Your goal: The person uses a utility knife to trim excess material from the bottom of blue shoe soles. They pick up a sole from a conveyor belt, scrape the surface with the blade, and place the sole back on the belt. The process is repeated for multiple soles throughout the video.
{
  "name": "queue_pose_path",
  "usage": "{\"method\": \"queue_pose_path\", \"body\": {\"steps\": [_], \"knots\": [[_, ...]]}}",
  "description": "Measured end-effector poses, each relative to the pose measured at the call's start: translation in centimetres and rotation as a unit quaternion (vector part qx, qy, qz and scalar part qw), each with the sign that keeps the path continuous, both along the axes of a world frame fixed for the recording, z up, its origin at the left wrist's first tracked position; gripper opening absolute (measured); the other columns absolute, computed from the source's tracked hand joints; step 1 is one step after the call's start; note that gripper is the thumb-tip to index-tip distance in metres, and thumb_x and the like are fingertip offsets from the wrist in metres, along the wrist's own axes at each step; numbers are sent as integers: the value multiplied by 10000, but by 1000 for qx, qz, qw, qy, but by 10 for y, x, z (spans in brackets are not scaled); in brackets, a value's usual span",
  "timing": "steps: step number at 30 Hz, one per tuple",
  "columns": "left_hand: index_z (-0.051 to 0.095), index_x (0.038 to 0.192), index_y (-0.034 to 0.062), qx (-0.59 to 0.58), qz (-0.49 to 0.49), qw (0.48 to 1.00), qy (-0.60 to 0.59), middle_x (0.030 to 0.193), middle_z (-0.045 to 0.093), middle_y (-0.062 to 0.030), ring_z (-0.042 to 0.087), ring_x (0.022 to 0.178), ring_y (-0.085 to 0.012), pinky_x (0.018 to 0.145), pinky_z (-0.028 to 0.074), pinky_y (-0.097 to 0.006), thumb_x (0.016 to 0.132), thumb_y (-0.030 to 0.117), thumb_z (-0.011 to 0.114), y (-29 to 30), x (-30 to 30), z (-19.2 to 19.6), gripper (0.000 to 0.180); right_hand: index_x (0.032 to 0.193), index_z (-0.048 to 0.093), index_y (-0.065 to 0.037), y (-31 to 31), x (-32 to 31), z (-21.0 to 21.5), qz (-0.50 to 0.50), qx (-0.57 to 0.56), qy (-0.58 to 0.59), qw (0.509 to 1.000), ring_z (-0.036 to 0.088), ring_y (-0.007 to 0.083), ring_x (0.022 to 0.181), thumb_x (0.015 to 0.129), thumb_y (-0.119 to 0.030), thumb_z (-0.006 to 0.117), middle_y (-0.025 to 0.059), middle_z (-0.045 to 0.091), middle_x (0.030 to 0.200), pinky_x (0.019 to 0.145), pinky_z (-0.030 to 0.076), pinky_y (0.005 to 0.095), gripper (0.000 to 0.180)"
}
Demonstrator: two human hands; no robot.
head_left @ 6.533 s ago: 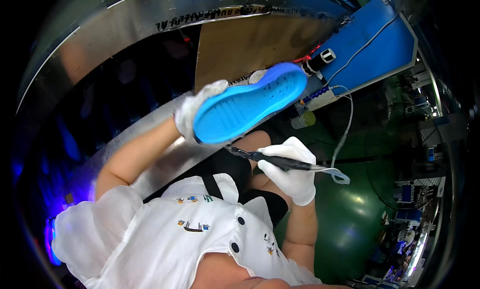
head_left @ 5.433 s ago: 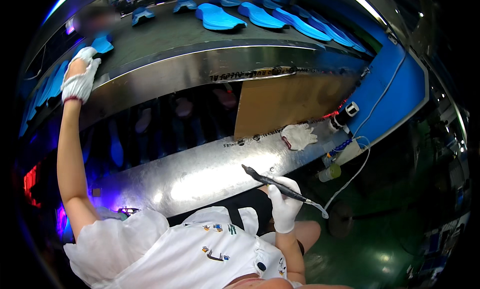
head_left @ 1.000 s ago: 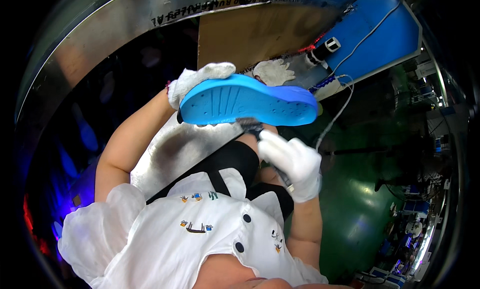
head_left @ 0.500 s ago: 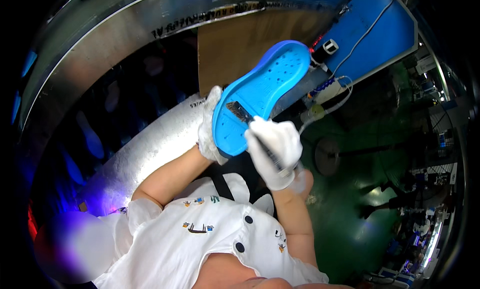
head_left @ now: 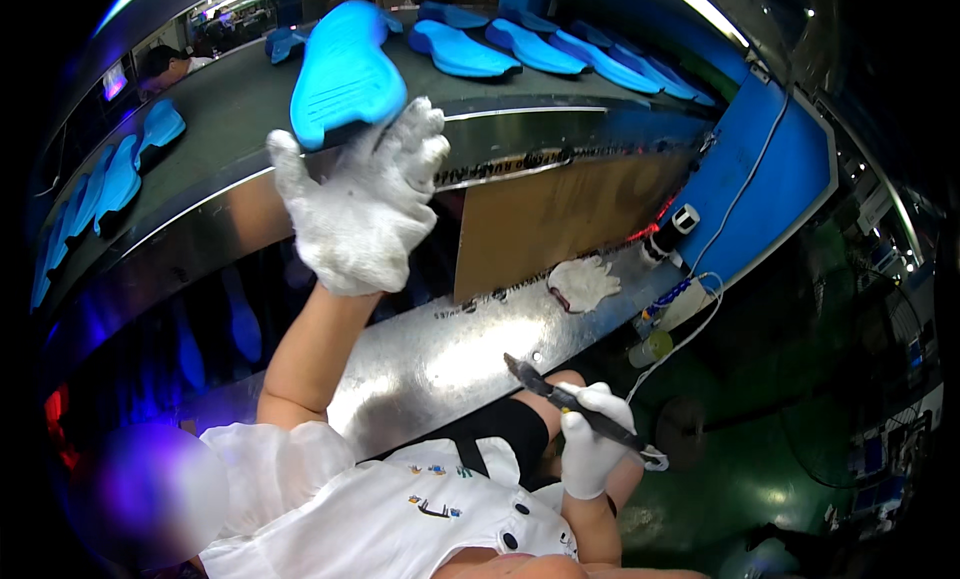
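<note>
A bright blue shoe sole [head_left: 350, 69] rests at the near edge of the dark green belt [head_left: 240, 109], its underside toward me. My left hand [head_left: 365, 209], in a white knit glove, is just below it with thumb and fingers spread. Whether the fingertips still touch the sole's near end I cannot tell. Low on the right, over my lap, my right hand [head_left: 592, 454] in a white glove is closed round the dark handle of a brush [head_left: 540, 381]. The brush head points up and left, away from the sole.
Several blue soles [head_left: 465, 51] lie along the belt, with more at its left. Below its metal rim stand a cardboard sheet [head_left: 560, 214] and a metal shelf bearing a spare white glove [head_left: 585, 283]. A blue panel [head_left: 770, 169] with a cable rises right. Another person [head_left: 165, 67] is far left.
My left hand has carried the sole up and left onto the belt and opened. My right hand has drawn the brush down, off the sole. The view has shifted to show the belt.
</note>
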State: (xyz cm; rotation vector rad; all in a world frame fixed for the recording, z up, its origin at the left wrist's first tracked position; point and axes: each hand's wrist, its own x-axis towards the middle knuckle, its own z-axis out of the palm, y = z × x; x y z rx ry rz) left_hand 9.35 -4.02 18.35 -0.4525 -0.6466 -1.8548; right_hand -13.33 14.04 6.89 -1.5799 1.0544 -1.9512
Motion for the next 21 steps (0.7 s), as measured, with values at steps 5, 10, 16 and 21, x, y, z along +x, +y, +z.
{"method": "queue_pose_path", "body": {"steps": [5,10,16,21], "knots": [[561,1231,-37,88,187,879,-431,1198,601,-203,651,854,-234,671,556,-300,957,287,581,13,-44,-20,424,1023,578,48,0,-1,-11,-27,27,-41,998,612,168,806,805,45,662,164,667,963,733,500,263,234],[639,1121,8,-267,582,501,-582,1043,658,-138,659,892,-273,786,548,-360,895,68,603,32,30,9,236,1043,566,14,-4,-9,-28,-45,75,-65,994,613,167,798,818,-69,675,150,657,997,721,497,265,264],[643,1139,68,-162,634,-185,-733,1134,650,-157,618,1077,-343,897,508,-447,913,228,547,-2,185,85,293,1030,571,44,-9,-7,-32,-29,124,-80,989,597,162,765,814,-59,620,138,648,958,706,488,275,244],[699,1052,81,66,478,-217,-848,1023,713,-141,680,998,-357,809,532,-520,892,207,555,1,222,94,249,1014,563,59,-11,-8,-31,-6,158,-58,986,609,213,849,817,-94,631,130,622,926,803,493,323,258]]}}
